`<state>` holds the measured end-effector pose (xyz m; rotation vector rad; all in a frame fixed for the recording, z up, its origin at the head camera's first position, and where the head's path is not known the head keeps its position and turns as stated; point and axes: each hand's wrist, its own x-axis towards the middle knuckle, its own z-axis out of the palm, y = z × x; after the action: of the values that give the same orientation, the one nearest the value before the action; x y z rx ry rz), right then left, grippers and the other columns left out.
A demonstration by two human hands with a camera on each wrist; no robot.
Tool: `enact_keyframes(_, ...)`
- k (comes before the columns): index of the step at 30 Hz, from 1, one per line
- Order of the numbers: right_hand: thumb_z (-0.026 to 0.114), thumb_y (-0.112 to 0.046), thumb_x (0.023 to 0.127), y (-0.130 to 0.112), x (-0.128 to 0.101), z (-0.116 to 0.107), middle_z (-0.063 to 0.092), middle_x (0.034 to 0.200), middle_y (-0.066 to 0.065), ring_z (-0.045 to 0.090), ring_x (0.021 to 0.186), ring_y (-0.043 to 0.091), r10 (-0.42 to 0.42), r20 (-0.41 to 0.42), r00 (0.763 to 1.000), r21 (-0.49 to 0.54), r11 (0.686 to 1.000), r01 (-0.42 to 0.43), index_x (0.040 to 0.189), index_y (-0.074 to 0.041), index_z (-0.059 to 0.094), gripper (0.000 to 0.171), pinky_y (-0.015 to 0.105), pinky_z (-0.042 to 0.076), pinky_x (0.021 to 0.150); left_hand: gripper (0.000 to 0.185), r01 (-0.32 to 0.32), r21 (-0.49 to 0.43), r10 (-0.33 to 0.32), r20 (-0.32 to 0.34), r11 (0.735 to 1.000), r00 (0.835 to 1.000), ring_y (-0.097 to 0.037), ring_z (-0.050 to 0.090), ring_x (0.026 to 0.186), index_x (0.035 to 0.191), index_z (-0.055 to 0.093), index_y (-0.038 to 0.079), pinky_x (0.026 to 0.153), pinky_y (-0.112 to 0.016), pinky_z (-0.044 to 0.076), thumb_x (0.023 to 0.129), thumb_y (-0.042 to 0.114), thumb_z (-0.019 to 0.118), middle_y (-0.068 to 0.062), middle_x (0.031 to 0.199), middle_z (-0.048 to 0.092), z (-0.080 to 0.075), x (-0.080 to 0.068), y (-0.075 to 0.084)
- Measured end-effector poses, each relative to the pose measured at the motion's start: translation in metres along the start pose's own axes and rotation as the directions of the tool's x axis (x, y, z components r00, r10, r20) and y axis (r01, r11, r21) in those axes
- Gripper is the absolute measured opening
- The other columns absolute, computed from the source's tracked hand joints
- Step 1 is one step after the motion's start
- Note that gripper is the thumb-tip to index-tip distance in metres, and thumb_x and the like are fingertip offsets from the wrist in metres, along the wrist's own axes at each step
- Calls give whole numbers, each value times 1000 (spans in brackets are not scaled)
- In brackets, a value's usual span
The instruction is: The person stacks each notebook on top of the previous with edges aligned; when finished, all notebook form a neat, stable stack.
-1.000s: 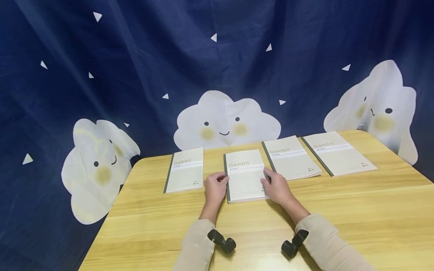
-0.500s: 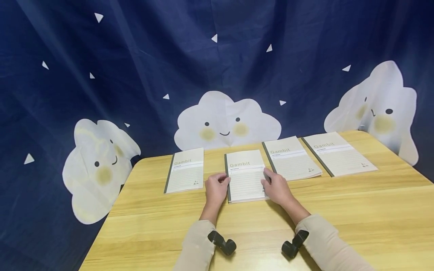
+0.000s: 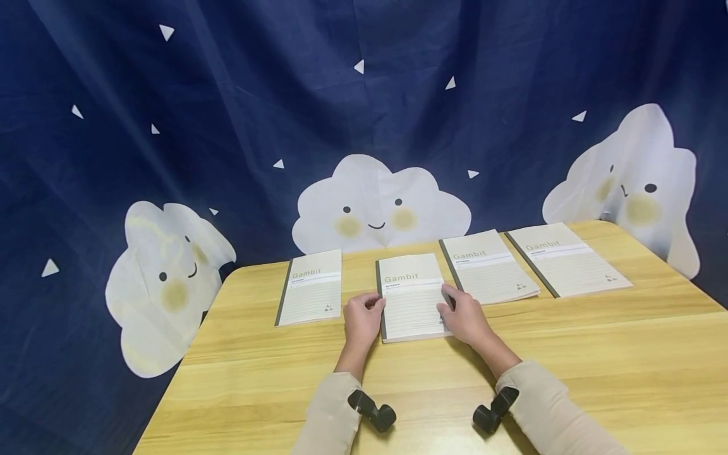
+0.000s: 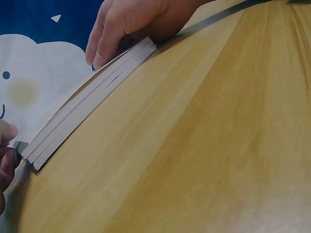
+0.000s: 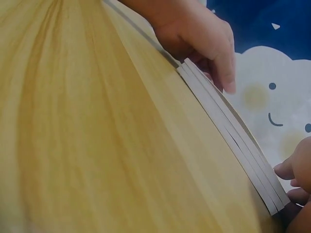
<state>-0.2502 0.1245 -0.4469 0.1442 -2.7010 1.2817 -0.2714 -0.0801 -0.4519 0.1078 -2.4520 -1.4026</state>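
A stack of beige "Gambit" notebooks [image 3: 412, 297] lies in the middle of the wooden table [image 3: 569, 354]. My left hand [image 3: 371, 304] grips its left spine edge, thumb on the cover. My right hand [image 3: 450, 301] holds the right edge, fingers curled over the cover. In the left wrist view the stack [image 4: 87, 109] shows about three notebooks side-on, with the right hand [image 4: 129, 26] at its far end and left fingertips [image 4: 7, 155] at the near corner. In the right wrist view the left hand [image 5: 206, 41] clasps the stack [image 5: 233, 138], and right fingers [image 5: 296, 177] touch its near end.
Three more Gambit notebooks lie in the same row: one at the left [image 3: 311, 294] and two at the right [image 3: 489, 265], [image 3: 565, 258]. A dark blue curtain with white cloud faces [image 3: 378, 205] hangs behind the table. Bare wood stretches toward me.
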Motion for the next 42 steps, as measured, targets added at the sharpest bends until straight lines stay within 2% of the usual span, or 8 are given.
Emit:
enact_keyframes(14,56,-7,90,-2,0,-1,46,136,29,41,128,42,13,22,1000,1,1000,-13,135,7,43,48,51,34,107,17,-43,32,42,27,999,999,-16,64,75,96,73,-1,65,-26,55,82,9,70,-12,86,71,-2,-3,4)
enact_keyframes(22,56,-9,91,-3,1,-5,44,137,29,38,129,43,22,35,999,7,1000,-23,136,8,41,51,52,32,108,18,-30,18,29,57,999,998,-20,66,83,98,73,0,71,-29,56,82,9,70,-13,92,71,-6,-2,6)
enact_keyframes(30,56,-8,90,-1,0,-11,45,136,29,41,128,40,35,64,997,117,992,-43,138,9,39,54,48,34,107,21,-16,-7,17,105,1000,994,-22,66,88,100,71,-2,74,-31,56,83,10,69,-15,95,71,-9,-6,6)
enact_keyframes(38,56,-7,91,-3,-1,-13,42,137,30,41,129,41,38,89,995,186,981,-54,138,10,37,53,48,35,107,22,-35,23,32,135,999,990,-22,66,88,102,71,-3,75,-31,56,85,11,67,-16,95,71,-9,-6,9)
enact_keyframes(41,55,-8,92,-4,-1,-15,41,139,29,39,130,40,47,107,993,209,976,-68,139,9,37,53,47,34,108,22,-36,37,30,146,999,989,-19,65,83,101,71,-4,71,-28,56,85,11,67,-15,91,71,-10,-6,11)
enact_keyframes(42,55,-8,92,-4,-1,-16,40,140,29,39,130,40,48,115,992,216,974,-73,139,9,36,53,48,33,108,20,-37,48,30,152,998,988,-17,64,78,96,71,-4,67,-26,55,85,12,67,-13,86,70,-11,-5,11)
